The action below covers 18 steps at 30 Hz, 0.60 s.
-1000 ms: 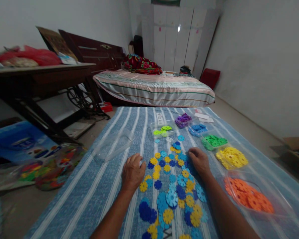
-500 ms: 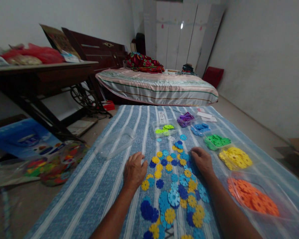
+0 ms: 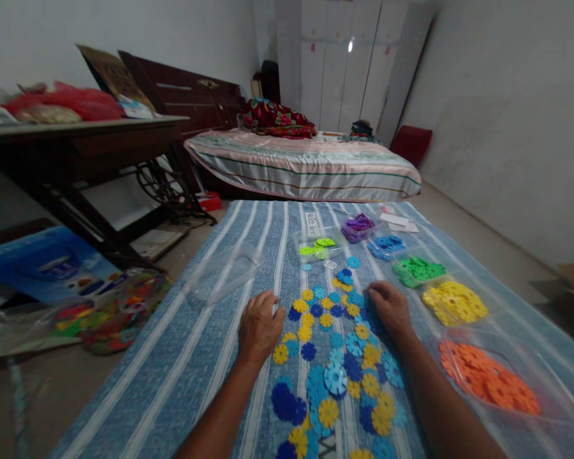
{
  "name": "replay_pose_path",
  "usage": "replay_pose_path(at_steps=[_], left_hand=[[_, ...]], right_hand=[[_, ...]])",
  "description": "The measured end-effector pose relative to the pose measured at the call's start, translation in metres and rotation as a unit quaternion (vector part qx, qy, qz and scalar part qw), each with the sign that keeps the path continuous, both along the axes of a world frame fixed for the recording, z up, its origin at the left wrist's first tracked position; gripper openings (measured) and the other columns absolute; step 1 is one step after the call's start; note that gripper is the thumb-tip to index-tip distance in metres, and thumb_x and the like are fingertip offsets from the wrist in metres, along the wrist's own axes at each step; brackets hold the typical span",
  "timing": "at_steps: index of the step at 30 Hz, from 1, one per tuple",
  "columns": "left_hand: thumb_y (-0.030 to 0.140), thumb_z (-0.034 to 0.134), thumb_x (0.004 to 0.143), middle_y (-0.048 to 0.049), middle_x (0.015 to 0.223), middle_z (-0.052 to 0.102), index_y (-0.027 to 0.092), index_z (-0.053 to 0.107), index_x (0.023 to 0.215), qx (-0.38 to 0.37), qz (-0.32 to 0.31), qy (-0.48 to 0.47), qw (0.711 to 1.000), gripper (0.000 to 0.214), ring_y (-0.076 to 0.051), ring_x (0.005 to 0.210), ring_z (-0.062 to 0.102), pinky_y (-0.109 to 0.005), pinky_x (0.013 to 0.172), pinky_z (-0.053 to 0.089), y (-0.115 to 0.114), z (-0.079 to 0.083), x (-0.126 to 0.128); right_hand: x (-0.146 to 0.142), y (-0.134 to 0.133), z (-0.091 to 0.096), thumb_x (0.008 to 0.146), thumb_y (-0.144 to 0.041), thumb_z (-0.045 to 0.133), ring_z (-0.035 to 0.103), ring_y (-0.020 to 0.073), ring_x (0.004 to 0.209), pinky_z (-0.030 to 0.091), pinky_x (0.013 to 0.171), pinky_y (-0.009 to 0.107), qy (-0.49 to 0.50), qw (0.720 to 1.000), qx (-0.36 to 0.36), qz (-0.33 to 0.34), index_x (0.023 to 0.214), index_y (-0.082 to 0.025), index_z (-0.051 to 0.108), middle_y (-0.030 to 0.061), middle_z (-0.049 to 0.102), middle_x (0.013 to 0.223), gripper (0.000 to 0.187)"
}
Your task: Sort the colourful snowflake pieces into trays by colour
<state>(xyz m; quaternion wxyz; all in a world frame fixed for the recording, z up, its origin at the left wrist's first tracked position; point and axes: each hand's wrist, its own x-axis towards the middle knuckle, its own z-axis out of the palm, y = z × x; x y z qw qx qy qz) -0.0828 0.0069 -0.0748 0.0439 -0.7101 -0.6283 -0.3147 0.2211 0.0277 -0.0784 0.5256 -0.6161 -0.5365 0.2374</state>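
My left hand [image 3: 261, 325] rests on the striped blue cloth, left of a spread of flower-shaped plastic discs. Its thumb stands apart from the fingers, and nothing shows in it. To the right of the spread lies my right hand [image 3: 390, 309], fingers loosely bent toward the discs, with no held piece visible. Between the hands are yellow discs [image 3: 305, 333], dark blue discs [image 3: 309, 351] and light blue discs [image 3: 335, 378], some lying singly and others overlapping. A thicker pile of dark blue discs [image 3: 287, 403] sits nearer me, beside my left forearm.
Along the right stand clear tubs of orange discs [image 3: 490, 379], yellow discs [image 3: 454, 303], green discs [image 3: 419, 270], blue pieces [image 3: 386, 246] and purple pieces [image 3: 358, 227]. A tub with lime pieces [image 3: 323, 244] is farther back. At left lies a clear plastic container [image 3: 224, 274].
The view has shifted very slightly. Both hands and the discs stay where they were.
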Motion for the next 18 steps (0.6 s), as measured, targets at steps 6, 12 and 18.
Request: replay_pose_path(at_steps=[6,12,18], left_hand=[[0.027,0.051,0.083,-0.0113,0.111,0.068,0.020,0.064,0.091,-0.004,0.000,0.003,1.000,0.017,-0.027,0.108,0.060,-0.043,0.096,0.049,0.0000,0.0014,-0.0005],[0.027,0.049,0.085,-0.0126,0.110,0.068,0.018,0.065,0.092,-0.009,-0.005,0.008,1.000,0.019,-0.028,0.107,0.060,-0.044,0.095,0.050,-0.0002,0.0024,-0.0002],[0.025,0.049,0.084,-0.0141,0.111,0.068,0.016,0.065,0.092,0.004,-0.014,-0.002,1.000,0.020,-0.029,0.106,0.060,-0.046,0.096,0.049,-0.0001,0.0016,-0.0008]], right_hand=[[-0.0003,0.0004,-0.0004,0.070,-0.043,0.058,0.063,0.0218,0.076,0.050,0.073,0.032,0.010,1.000,0.000,-0.001,0.078,-0.020,0.067,0.0041,0.069,0.076,0.026],[0.0015,0.0003,-0.0021,0.072,-0.041,0.058,0.063,0.0214,0.074,0.049,0.073,0.032,0.008,1.000,0.009,0.003,0.078,-0.019,0.067,0.0040,0.069,0.076,0.025],[0.0011,0.0017,0.0014,0.072,-0.041,0.057,0.063,0.0225,0.078,0.049,0.074,0.033,0.002,1.000,0.006,0.002,0.080,-0.018,0.067,0.0051,0.069,0.078,0.026]])
